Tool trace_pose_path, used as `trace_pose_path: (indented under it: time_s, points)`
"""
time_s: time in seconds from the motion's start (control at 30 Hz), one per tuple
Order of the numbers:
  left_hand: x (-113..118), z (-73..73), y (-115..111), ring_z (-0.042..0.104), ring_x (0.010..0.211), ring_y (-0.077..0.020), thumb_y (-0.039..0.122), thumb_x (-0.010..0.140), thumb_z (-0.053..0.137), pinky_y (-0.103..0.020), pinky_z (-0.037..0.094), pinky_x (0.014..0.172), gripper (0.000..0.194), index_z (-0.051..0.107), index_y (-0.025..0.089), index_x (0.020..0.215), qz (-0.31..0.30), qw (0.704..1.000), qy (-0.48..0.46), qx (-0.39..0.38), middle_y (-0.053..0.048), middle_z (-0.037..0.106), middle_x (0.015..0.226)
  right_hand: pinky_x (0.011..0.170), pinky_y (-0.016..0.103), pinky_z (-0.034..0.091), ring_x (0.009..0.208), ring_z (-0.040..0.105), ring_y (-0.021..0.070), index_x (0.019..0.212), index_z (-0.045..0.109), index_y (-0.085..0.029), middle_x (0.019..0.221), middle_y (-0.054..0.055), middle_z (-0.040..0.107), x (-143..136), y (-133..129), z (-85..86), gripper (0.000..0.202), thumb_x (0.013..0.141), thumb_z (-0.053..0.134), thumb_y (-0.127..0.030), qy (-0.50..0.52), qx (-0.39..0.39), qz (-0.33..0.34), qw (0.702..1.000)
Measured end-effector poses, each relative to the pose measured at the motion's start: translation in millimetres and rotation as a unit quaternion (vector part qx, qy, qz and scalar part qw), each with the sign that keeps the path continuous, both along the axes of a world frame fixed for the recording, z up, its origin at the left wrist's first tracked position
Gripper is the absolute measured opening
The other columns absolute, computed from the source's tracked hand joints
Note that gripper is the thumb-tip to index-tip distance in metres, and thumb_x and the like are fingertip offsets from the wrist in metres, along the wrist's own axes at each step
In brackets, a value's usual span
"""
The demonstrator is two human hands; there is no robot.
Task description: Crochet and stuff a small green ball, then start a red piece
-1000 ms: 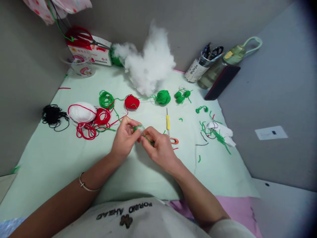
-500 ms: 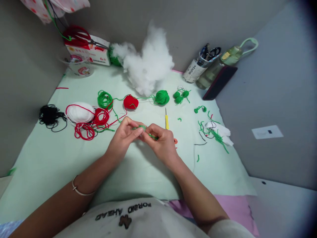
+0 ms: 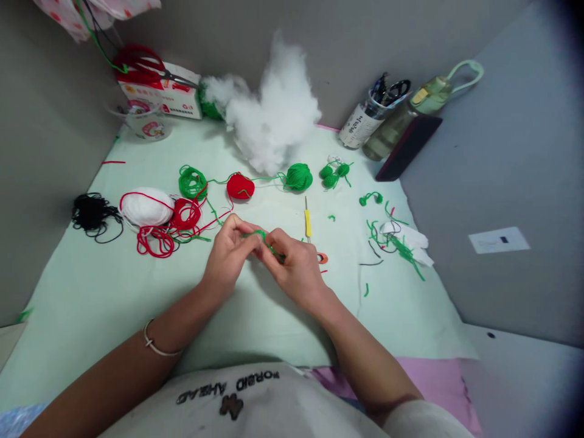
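Both hands meet over the middle of the table, pinching a small piece of green yarn work [image 3: 260,233]. My left hand [image 3: 230,249] grips its left side between thumb and fingers. My right hand [image 3: 296,261] is closed on the other side, where a bit of green shows under the fingers; most of the piece is hidden. A green strand runs from near my left hand toward a loose green yarn coil [image 3: 192,182]. Just beyond my right hand lies a yellow-handled crochet hook [image 3: 308,222], and orange-handled small scissors [image 3: 322,258] are partly covered by that hand.
A red yarn ball [image 3: 240,186], a green yarn ball [image 3: 298,177], white yarn [image 3: 148,207] and black yarn [image 3: 93,213] lie across the table. White stuffing [image 3: 274,115] stands at the back. Green yarn scraps [image 3: 401,246] lie right, below a pen cup [image 3: 360,126] and bottle [image 3: 387,137].
My right hand has shifted slightly right and down, and my left forearm has swung a little inward. More of the orange scissors handle shows. Both hands still hold the green piece.
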State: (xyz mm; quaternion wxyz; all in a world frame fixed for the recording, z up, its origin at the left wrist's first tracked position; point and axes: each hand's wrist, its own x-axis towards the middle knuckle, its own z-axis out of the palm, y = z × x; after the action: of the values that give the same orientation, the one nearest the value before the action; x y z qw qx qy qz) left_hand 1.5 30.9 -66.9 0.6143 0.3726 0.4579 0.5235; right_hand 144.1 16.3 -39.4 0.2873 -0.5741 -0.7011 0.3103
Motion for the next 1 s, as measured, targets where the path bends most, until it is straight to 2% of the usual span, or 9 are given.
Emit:
trace_pose_path:
  time_s: [0.13,0.3,0.5,0.6,0.7,0.77,0.87,0.93,1.0]
  points:
    - [-0.8,3.3,-1.7,0.068,0.081,-0.0149,0.032,0.079,0.083,-0.029,0.058,0.073,0.034,0.053,0.021,0.091,-0.043,0.998,-0.045,-0.004,0.000,0.070,0.091,0.057,0.026,0.028,0.053,0.038,0.0110,0.076,0.049,-0.024,0.058,-0.007,0.048,7.3,4.1,-0.6,0.024,0.093,0.059,-0.037,0.075,-0.040,-0.055,0.995]
    - [-4.1,3.3,0.1,0.067,0.068,-0.0141,0.036,0.076,0.087,-0.029,0.059,0.067,0.040,0.052,0.022,0.090,-0.043,0.999,-0.028,0.015,0.002,0.068,0.079,0.061,0.026,0.034,0.058,0.048,0.0120,0.086,0.054,-0.023,0.068,-0.004,0.062,11.7,3.9,9.5,0.019,0.100,0.050,-0.036,0.114,-0.075,0.008,0.991]
    - [-3.8,-0.8,4.7,0.062,0.071,-0.0109,0.019,0.068,0.086,-0.022,0.050,0.064,0.036,0.052,0.022,0.082,0.030,0.999,0.011,0.034,0.003,0.065,0.084,0.058,0.027,0.026,0.050,0.032,0.0114,0.086,0.048,-0.024,0.056,-0.009,0.041,-3.4,-7.1,15.5,0.013,0.098,0.045,-0.024,0.043,-0.061,0.069,0.995]
    - [-4.6,-0.1,6.7,0.061,0.074,-0.0122,0.017,0.067,0.083,-0.022,0.050,0.066,0.033,0.054,0.021,0.082,0.028,0.999,0.011,0.020,0.003,0.066,0.081,0.057,0.027,0.026,0.051,0.031,0.0109,0.085,0.051,-0.023,0.057,-0.009,0.038,-4.1,-7.0,9.7,0.013,0.097,0.047,-0.022,0.059,-0.053,0.069,0.994]
    - [-6.7,2.4,7.5,0.062,0.066,-0.0124,0.023,0.071,0.078,-0.024,0.052,0.063,0.029,0.052,0.021,0.083,-0.006,1.000,-0.013,-0.018,0.004,0.066,0.074,0.061,0.027,0.034,0.058,0.044,0.0118,0.086,0.062,-0.023,0.064,-0.005,0.051,4.3,0.1,5.0,0.013,0.097,0.056,-0.026,0.063,-0.018,0.040,0.997]
    - [-7.6,3.7,7.3,0.062,0.059,-0.0125,0.025,0.073,0.075,-0.025,0.052,0.058,0.028,0.050,0.021,0.084,-0.031,0.998,-0.032,-0.047,0.005,0.065,0.070,0.071,0.030,0.041,0.075,0.055,0.0155,0.084,0.068,-0.023,0.080,0.001,0.063,11.3,5.6,5.1,0.013,0.095,0.063,-0.027,0.056,0.045,0.008,0.997]
    - [-7.6,4.0,6.8,0.061,0.055,-0.0117,0.025,0.073,0.074,-0.024,0.050,0.054,0.028,0.049,0.021,0.084,-0.054,0.994,-0.048,-0.078,0.005,0.064,0.066,0.080,0.033,0.047,0.097,0.062,0.0204,0.075,0.065,-0.022,0.104,0.007,0.069,18.4,10.7,9.9,0.016,0.091,0.068,-0.026,0.163,0.043,0.008,0.986]
    - [-7.4,3.6,6.6,0.059,0.053,-0.0102,0.024,0.073,0.073,-0.022,0.048,0.052,0.027,0.049,0.021,0.084,-0.056,0.993,-0.053,-0.089,0.006,0.062,0.064,0.070,0.031,0.050,0.086,0.065,0.0175,0.074,0.057,-0.022,0.107,0.006,0.069,20.2,11.7,13.1,0.021,0.092,0.066,-0.030,0.302,-0.042,0.040,0.952]
    - [-7.1,3.2,6.4,0.056,0.051,-0.0085,0.023,0.074,0.073,-0.020,0.044,0.050,0.026,0.049,0.020,0.084,-0.050,0.992,-0.059,-0.095,0.007,0.060,0.063,0.058,0.028,0.046,0.063,0.059,0.0112,0.081,0.053,-0.023,0.106,0.003,0.069,20.6,11.8,13.8,0.020,0.092,0.065,-0.035,0.377,-0.104,0.042,0.919]
